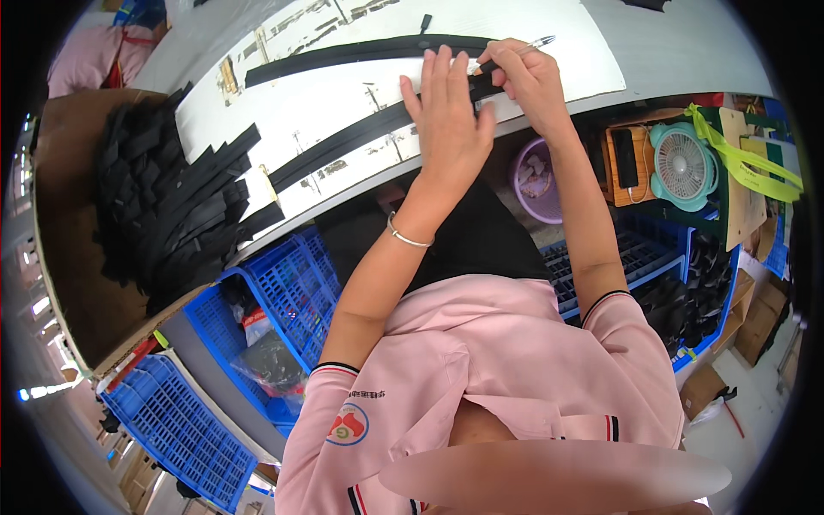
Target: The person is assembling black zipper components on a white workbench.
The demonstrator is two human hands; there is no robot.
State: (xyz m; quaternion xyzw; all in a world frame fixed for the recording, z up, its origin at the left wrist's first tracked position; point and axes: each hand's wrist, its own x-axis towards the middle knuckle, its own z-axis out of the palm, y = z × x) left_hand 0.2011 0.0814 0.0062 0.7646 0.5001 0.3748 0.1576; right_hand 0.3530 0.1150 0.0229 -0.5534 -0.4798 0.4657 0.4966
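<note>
My left hand (448,116), with a bangle at the wrist, lies flat with fingers stretched on a black fabric strip (343,148) that runs across a white marked board (300,107). In my right hand (530,84) a pen (536,42) is pinched, its lower end down at the strip close to my left fingers. A second black strip (343,58) lies farther back on the board, roughly alongside the first. Beyond it is a small black tab (426,23). The pen's tip is too small to make out.
Many black strips pile up at the left beside an open cardboard box (73,197). Below the table stand blue crates (296,287), a purple basket (525,196), a wooden holder with a phone (628,159) and a turquoise fan (684,163). The table's near edge (378,176) runs below my hands.
</note>
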